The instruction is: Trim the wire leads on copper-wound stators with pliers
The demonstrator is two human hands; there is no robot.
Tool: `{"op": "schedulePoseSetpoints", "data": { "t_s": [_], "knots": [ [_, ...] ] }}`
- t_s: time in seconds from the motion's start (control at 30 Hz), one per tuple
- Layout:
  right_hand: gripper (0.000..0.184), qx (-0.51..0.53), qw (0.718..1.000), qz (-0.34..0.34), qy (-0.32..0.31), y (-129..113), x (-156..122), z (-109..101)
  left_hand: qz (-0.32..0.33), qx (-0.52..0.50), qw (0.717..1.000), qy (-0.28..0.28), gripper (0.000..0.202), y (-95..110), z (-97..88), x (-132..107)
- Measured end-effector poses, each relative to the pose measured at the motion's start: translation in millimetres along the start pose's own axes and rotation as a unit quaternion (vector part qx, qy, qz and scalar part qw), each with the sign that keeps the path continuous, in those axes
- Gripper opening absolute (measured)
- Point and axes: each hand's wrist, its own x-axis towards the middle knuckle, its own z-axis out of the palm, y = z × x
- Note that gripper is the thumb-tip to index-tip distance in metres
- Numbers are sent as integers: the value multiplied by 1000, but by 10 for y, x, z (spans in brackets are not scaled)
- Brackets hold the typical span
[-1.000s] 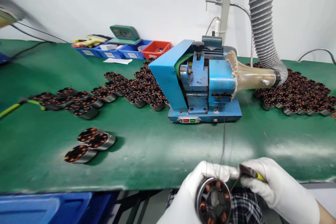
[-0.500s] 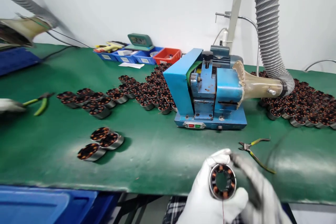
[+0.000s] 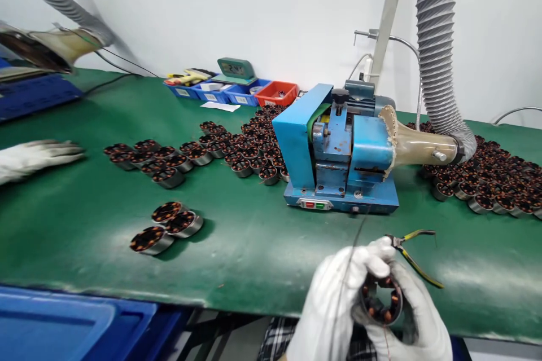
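In white gloves, both my hands are closed around one wound motor stator [image 3: 383, 307], a metal ring with copper coils inside. My left hand [image 3: 334, 293] is on its left side, fingertips bunched at the upper rim. My right hand [image 3: 423, 313] wraps the right side and underneath. A thin dark wire [image 3: 349, 262] runs past the left hand, smeared by motion. Another fine reddish wire hangs below the ring. Diagonal cutters [image 3: 412, 248] with yellow-green handles lie spread just beyond my right hand. Three more stators [image 3: 184, 224] stand together on the left of the green bench [image 3: 245, 248].
A blue belt machine [image 3: 334, 152] with a duct stands ahead, stators clustered [image 3: 254, 149] to its left and massed [image 3: 486, 180] to its right. Small bins [image 3: 277, 93] line the back. Another person's gloved hand [image 3: 42, 158] rests at left. Blue crates [image 3: 51, 321] sit below the bench edge.
My right hand has come in around the stator, which has shifted slightly right and tilted. At left, the other person's hand has moved further in, and the pliers there are no longer visible.
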Motion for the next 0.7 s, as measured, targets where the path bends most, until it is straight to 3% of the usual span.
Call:
{"op": "schedulePoseSetpoints", "data": {
  "t_s": [0.1, 0.2, 0.27, 0.33, 0.4, 0.47, 0.6, 0.7],
  "knots": [
    [57, -5, 997, 42, 58, -48, 34, -18, 1, -41, 998, 56, 24, -43, -111, 34],
    [54, 3, 997, 48, 59, -67, 55, -31, -90, 30, 995, -8, 26, -54, -136, 75],
    [53, 1, 997, 41, 64, -77, 50, -20, -122, 41, 992, -14, 15, -62, -94, 92],
    [53, -6, 996, 43, 72, -85, 34, -2, -108, -13, 993, 36, 6, -68, -51, 103],
    [52, -1, 996, 46, 74, -79, 14, 9, -72, -96, 989, 89, 9, -55, -35, 112],
    [52, 13, 996, 41, 74, -55, -4, 9, -44, -113, 986, 114, 11, -16, -45, 119],
    [53, 26, 995, 16, 91, 41, -21, 0, -78, 67, 994, 44, 27, 65, -47, 113],
    [57, 20, 995, -28, 93, 114, -8, 4, -107, 84, 991, -2, 22, 45, -9, 98]
  ]
}}
